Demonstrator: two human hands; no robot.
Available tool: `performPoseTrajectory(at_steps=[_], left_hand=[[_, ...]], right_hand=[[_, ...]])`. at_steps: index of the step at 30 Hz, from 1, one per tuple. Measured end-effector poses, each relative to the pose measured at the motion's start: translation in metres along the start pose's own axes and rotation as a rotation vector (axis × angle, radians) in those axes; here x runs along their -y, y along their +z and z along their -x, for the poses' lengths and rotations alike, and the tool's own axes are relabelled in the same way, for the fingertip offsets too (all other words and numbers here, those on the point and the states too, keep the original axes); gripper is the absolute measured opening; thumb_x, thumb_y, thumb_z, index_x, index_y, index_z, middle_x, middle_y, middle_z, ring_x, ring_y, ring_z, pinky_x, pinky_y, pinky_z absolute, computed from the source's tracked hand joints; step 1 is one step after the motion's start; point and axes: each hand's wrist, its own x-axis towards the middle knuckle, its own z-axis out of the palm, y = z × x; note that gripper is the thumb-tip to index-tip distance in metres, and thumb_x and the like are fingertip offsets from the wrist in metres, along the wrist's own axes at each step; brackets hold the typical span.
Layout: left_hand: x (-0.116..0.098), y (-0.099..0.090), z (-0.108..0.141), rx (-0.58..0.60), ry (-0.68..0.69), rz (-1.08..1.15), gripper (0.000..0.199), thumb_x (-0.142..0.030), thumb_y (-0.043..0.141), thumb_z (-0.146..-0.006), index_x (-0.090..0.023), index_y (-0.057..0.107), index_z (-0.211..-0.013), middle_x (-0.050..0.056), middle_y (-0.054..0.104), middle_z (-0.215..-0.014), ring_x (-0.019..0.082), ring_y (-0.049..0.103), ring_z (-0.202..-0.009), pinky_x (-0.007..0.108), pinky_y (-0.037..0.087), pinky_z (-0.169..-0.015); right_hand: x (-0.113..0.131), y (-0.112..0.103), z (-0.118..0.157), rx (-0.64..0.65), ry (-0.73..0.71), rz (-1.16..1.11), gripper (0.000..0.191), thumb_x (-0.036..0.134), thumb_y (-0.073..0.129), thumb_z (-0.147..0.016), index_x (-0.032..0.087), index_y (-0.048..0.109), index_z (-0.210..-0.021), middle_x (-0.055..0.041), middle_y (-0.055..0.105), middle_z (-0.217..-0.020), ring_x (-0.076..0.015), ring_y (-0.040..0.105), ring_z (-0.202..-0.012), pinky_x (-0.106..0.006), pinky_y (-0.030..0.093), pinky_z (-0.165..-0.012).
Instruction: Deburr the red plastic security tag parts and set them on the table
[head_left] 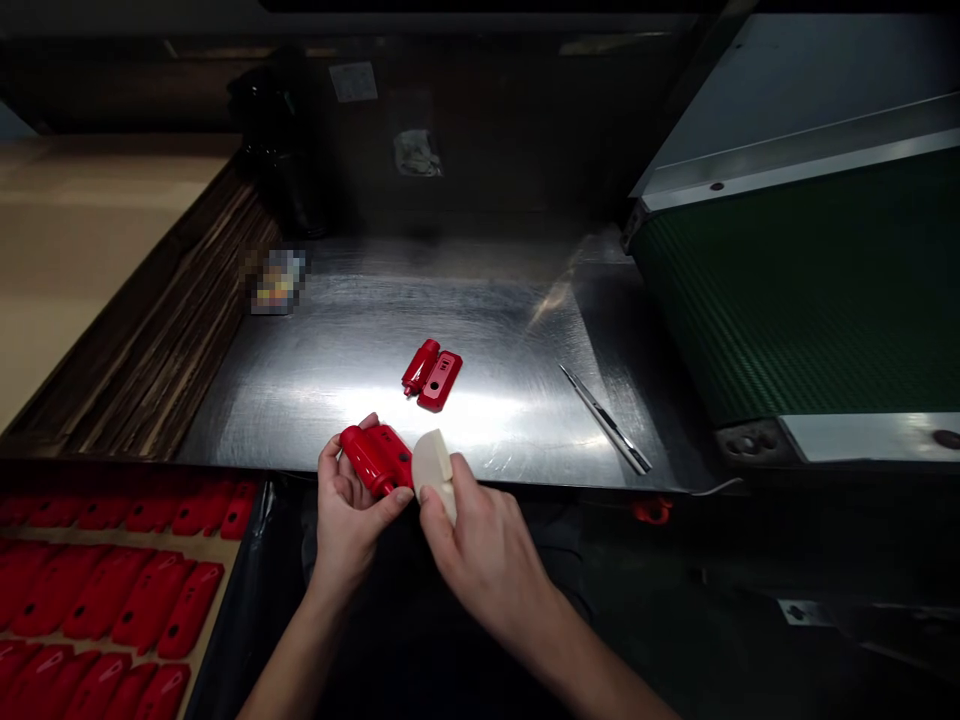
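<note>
Our left hand (349,515) cups a glossy red plastic casing (373,458) in curled fingers, while our right hand (487,550) grips a pale curved block (433,472), pressing it against the casing's end. Just ahead of the hands, two more red casing parts (432,375) lie on the steel worktop (360,400), with a slim metal knife (604,420) farther right. A tray of red casings (112,590) sits left of the hands, a green conveyor belt (810,290) beyond them to the right.

Dark wall (487,120) behind steel workbench (480,300)
</note>
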Motion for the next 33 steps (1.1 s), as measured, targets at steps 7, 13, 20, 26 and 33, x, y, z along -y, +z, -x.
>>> performPoseTrajectory(at_steps=[7, 13, 20, 26, 33], left_hand=[[0.0014, -0.0016, -0.0019, 0.019, 0.011, 0.043, 0.090, -0.023, 0.100, -0.056, -0.026, 0.051, -0.131, 0.016, 0.054, -0.159, 0.030, 0.061, -0.140, 0.030, 0.059, -0.103], [0.0027, -0.0036, -0.0022, 0.018, -0.002, 0.056, 0.091, -0.021, 0.100, -0.055, -0.027, 0.051, -0.131, 0.015, 0.054, -0.159, 0.029, 0.061, -0.140, 0.029, 0.059, -0.102], [0.0011, -0.0016, -0.0016, 0.017, -0.011, 0.063, 0.094, -0.022, 0.101, -0.054, -0.027, 0.048, -0.131, 0.016, 0.053, -0.159, 0.028, 0.060, -0.140, 0.030, 0.059, -0.101], [0.0007, -0.0012, -0.0006, 0.013, -0.022, 0.072, 0.094, -0.024, 0.101, -0.053, -0.027, 0.047, -0.130, 0.017, 0.051, -0.160, 0.031, 0.059, -0.141, 0.034, 0.059, -0.102], [-0.0005, -0.0012, -0.0005, 0.017, -0.023, 0.050, 0.094, -0.025, 0.101, -0.053, -0.027, 0.046, -0.130, 0.017, 0.051, -0.159, 0.032, 0.059, -0.140, 0.036, 0.059, -0.102]], right_hand=[[0.0052, -0.0006, 0.0001, 0.010, 0.022, 0.029, 0.026, 0.030, 0.038, -0.103, 0.017, 0.059, -0.111, -0.0033, 0.071, -0.073, -0.0223, 0.067, -0.060, -0.034, 0.031, -0.058], [0.0064, -0.0025, -0.0001, 0.017, 0.055, 0.105, 0.024, 0.029, 0.040, -0.103, 0.017, 0.060, -0.110, -0.0039, 0.073, -0.073, -0.0228, 0.069, -0.062, -0.034, 0.030, -0.059], [0.0050, -0.0015, 0.0007, 0.013, 0.034, 0.096, 0.024, 0.030, 0.039, -0.102, 0.018, 0.059, -0.105, -0.0046, 0.072, -0.072, -0.0236, 0.070, -0.060, -0.034, 0.029, -0.058], [0.0084, -0.0022, 0.0019, 0.037, 0.043, 0.082, 0.025, 0.032, 0.037, -0.102, 0.018, 0.057, -0.105, -0.0046, 0.072, -0.071, -0.0234, 0.069, -0.059, -0.034, 0.028, -0.057], [0.0076, -0.0061, 0.0007, 0.067, 0.018, 0.106, 0.026, 0.032, 0.038, -0.101, 0.017, 0.059, -0.106, -0.0058, 0.072, -0.072, -0.0241, 0.069, -0.060, -0.034, 0.027, -0.058]])
